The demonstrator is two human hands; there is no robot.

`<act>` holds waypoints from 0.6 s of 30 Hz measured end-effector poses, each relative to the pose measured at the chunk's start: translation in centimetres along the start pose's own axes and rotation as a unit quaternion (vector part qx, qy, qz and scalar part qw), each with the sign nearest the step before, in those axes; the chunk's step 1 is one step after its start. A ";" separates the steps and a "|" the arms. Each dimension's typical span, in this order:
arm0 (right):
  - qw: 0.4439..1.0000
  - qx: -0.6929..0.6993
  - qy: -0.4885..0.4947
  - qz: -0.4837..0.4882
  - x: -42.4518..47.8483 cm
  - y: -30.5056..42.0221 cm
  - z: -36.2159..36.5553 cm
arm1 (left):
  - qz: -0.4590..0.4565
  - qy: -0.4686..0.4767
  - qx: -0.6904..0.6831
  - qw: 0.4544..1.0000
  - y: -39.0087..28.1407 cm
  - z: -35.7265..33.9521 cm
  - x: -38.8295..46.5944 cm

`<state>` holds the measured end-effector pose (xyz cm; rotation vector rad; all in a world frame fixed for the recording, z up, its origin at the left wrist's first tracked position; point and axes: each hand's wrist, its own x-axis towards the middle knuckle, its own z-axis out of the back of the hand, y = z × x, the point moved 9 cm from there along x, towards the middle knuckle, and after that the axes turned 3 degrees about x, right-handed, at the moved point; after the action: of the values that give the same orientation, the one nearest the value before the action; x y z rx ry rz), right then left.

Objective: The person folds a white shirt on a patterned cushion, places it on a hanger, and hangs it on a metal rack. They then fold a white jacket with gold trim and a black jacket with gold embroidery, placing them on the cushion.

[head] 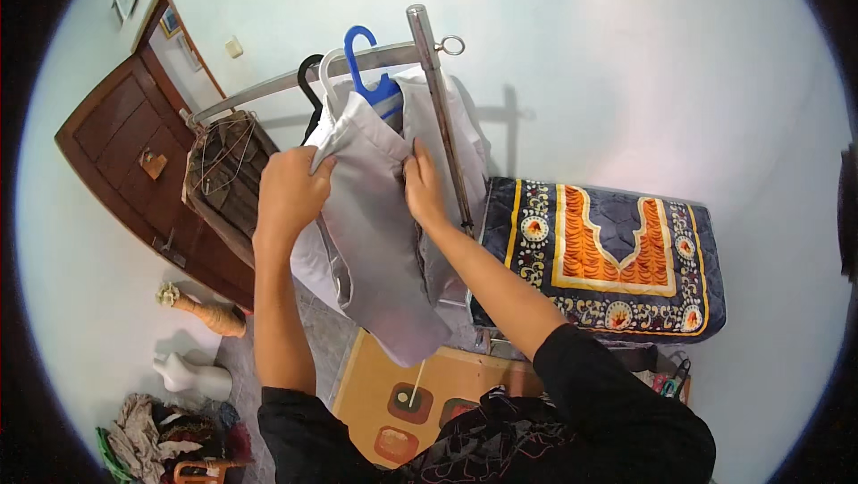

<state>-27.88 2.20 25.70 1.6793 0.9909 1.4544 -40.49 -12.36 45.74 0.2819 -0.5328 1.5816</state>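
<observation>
A light grey-white garment (382, 216) hangs before me at a metal clothes rack (268, 85). My left hand (293, 189) grips its upper left edge between thumb and fingers. At its upper right edge, my right hand (423, 184) holds the cloth beside the rack's upright. Above the garment, a blue plastic hanger (365, 68), a white hanger (326, 72) and a black hanger (308, 82) hook over the rail. Another white garment (462, 129) hangs behind the upright. Whether the held garment rests on a hanger is hidden.
A patterned quilted cloth (613, 243) covers an ironing surface or table at right. Dark clothes (228, 162) hang at the rail's far end near a brown door (154, 162). A vase (214, 313), a white mannequin torso (194, 377) and heaped fabric (147, 430) lie lower left. An orange-brown mat (382, 383) covers floor below.
</observation>
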 end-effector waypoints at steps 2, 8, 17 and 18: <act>1.000 -0.016 0.004 -0.010 -0.8 -1.0 0.1 | -0.030 -0.036 0.023 0.999 0.1 -1.3 0.0; 0.995 -0.058 0.080 -0.019 -2.7 -3.1 0.8 | -0.005 -0.033 0.035 0.999 1.1 -3.4 -1.8; 0.961 -0.213 0.174 0.018 -8.9 -5.3 7.9 | -0.047 -0.047 -0.309 0.949 -4.5 -9.5 -15.6; 0.952 -0.230 0.201 -0.020 -10.1 -6.1 9.6 | -0.041 0.056 -0.368 0.927 -6.7 -14.1 -16.8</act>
<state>-19.82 -4.05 14.43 1.0463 0.7967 1.8728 -30.39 -19.94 26.55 -0.3512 -0.9667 1.2055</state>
